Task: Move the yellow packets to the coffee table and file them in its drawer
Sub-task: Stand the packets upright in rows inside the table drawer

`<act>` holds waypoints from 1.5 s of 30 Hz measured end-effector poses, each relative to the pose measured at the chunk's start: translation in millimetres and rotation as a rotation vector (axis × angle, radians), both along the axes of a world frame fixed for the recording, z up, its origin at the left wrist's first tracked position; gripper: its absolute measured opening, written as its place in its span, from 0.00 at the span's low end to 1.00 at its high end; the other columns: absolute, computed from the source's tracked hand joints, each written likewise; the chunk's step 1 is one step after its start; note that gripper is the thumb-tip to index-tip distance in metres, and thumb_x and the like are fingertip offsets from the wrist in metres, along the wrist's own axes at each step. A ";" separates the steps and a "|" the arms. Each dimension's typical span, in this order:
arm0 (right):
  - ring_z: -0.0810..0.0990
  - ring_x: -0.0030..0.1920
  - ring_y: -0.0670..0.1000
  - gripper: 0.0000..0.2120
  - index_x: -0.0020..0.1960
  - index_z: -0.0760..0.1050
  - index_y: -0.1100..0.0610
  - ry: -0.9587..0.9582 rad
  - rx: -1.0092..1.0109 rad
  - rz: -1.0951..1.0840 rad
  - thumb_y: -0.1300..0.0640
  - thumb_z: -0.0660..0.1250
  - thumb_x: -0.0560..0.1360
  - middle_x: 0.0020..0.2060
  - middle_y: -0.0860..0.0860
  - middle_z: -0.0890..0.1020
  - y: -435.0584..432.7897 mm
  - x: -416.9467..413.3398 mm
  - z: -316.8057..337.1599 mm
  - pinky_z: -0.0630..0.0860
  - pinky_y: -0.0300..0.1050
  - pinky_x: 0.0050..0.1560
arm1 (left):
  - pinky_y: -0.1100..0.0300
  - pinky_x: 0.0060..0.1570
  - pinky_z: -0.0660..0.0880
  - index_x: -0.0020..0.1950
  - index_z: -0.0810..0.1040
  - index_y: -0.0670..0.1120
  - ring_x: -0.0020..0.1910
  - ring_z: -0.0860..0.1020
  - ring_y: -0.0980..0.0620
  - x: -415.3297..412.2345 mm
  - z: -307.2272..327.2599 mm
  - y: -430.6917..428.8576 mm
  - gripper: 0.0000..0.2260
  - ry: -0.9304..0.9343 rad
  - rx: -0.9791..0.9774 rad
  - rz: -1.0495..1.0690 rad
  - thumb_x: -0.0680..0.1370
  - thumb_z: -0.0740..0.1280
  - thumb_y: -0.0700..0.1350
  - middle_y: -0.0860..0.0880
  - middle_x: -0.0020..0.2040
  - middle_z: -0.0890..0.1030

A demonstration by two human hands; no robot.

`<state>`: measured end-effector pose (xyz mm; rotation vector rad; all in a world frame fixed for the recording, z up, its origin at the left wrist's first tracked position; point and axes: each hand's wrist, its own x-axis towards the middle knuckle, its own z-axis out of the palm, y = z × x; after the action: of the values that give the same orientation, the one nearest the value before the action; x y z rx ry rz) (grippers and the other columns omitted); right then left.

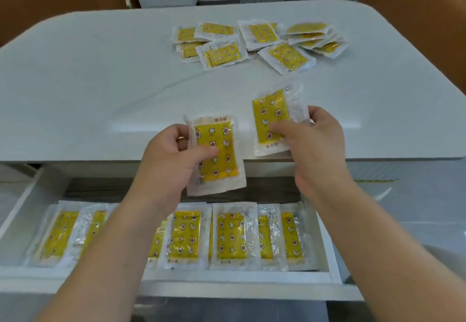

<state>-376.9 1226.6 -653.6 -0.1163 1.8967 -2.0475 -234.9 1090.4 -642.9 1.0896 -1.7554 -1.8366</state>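
The left hand [166, 163] pinches one yellow packet [216, 155], the right hand [317, 145] pinches another packet [271, 117]. Below the hands, filed packets [230, 236] lie in the open drawer [227, 277]; beyond them, loose packets [252, 44] lie on the counter [100, 82].

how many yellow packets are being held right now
2. One packet in the left hand above the open drawer, another packet in the right hand over the coffee table edge. Any stacked behind would be hidden.
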 end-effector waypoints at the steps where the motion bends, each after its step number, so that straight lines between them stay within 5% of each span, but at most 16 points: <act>1: 0.88 0.45 0.54 0.19 0.56 0.78 0.56 0.003 0.001 0.007 0.67 0.77 0.68 0.45 0.53 0.88 6.4 7.6 0.3 0.84 0.59 0.52 | 0.40 0.57 0.80 0.53 0.81 0.45 0.50 0.86 0.44 9.1 -0.9 0.6 0.12 -0.056 -0.024 -0.058 0.72 0.76 0.36 0.46 0.49 0.87; 6: 0.88 0.42 0.53 0.20 0.55 0.75 0.47 0.091 0.186 0.176 0.64 0.75 0.69 0.44 0.47 0.87 24.6 39.4 -5.7 0.85 0.60 0.46 | 0.41 0.62 0.77 0.57 0.83 0.48 0.53 0.86 0.46 34.7 -12.1 -1.3 0.20 -0.243 0.039 -0.330 0.65 0.77 0.45 0.49 0.52 0.87; 12: 0.86 0.41 0.51 0.05 0.46 0.79 0.50 0.288 0.456 0.374 0.55 0.74 0.72 0.41 0.49 0.85 23.2 49.4 -17.0 0.85 0.57 0.42 | 0.56 0.42 0.76 0.46 0.80 0.48 0.42 0.84 0.52 38.6 -27.7 -21.9 0.09 -0.528 -0.255 -0.392 0.71 0.79 0.43 0.52 0.39 0.86; 15: 0.85 0.41 0.46 0.12 0.51 0.75 0.44 0.326 0.589 0.540 0.55 0.74 0.72 0.43 0.45 0.85 21.4 47.6 -26.2 0.84 0.44 0.38 | 0.57 0.42 0.77 0.50 0.80 0.52 0.42 0.84 0.54 40.4 -33.1 -29.9 0.14 -0.591 -0.268 -0.444 0.69 0.81 0.44 0.53 0.42 0.86; 18: 0.84 0.43 0.44 0.21 0.59 0.69 0.40 0.347 0.692 0.734 0.57 0.74 0.74 0.47 0.43 0.83 22.5 43.9 -27.1 0.84 0.42 0.38 | 0.59 0.42 0.78 0.51 0.79 0.56 0.45 0.83 0.57 35.3 -33.3 -34.6 0.17 -0.649 -0.358 -0.574 0.69 0.81 0.44 0.56 0.47 0.85; 21: 0.85 0.45 0.46 0.26 0.64 0.66 0.38 0.375 0.777 0.850 0.60 0.73 0.75 0.49 0.42 0.82 27.5 35.9 -18.8 0.86 0.49 0.42 | 0.53 0.51 0.81 0.52 0.79 0.58 0.49 0.83 0.56 29.1 -33.4 -37.4 0.19 -0.661 -0.382 -0.667 0.70 0.81 0.42 0.57 0.50 0.85; 24: 0.85 0.44 0.45 0.30 0.64 0.67 0.35 0.359 0.811 0.921 0.63 0.73 0.75 0.52 0.39 0.80 33.3 29.1 -10.4 0.85 0.46 0.40 | 0.52 0.53 0.82 0.54 0.79 0.59 0.51 0.82 0.56 24.5 -37.4 -34.3 0.16 -0.683 -0.411 -0.727 0.73 0.78 0.42 0.58 0.53 0.83; 32: 0.87 0.42 0.48 0.12 0.48 0.77 0.46 0.294 0.891 0.846 0.58 0.77 0.72 0.46 0.47 0.84 37.1 12.0 -13.8 0.86 0.50 0.44 | 0.59 0.44 0.81 0.57 0.80 0.59 0.48 0.82 0.57 9.2 -55.0 -17.2 0.15 -0.614 -0.290 -0.774 0.77 0.73 0.40 0.58 0.52 0.83; 38: 0.86 0.44 0.49 0.06 0.45 0.78 0.52 0.206 0.944 0.819 0.57 0.76 0.74 0.42 0.49 0.86 28.7 10.0 -25.3 0.85 0.49 0.48 | 0.52 0.53 0.81 0.57 0.80 0.58 0.51 0.82 0.55 9.2 -63.2 -14.3 0.14 -0.619 -0.307 -0.762 0.78 0.73 0.41 0.56 0.52 0.83; 45: 0.80 0.46 0.48 0.11 0.49 0.75 0.49 0.286 1.143 0.986 0.61 0.74 0.74 0.46 0.47 0.81 12.3 24.0 -51.3 0.76 0.39 0.37 | 0.57 0.48 0.78 0.58 0.78 0.60 0.53 0.80 0.54 15.7 -68.2 -14.8 0.14 -0.656 -0.365 -0.767 0.79 0.72 0.42 0.56 0.54 0.81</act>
<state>-353.0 1238.9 -705.0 -0.8463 2.1906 -0.2318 -219.1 1075.6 -711.0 1.0039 -3.0847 -1.4527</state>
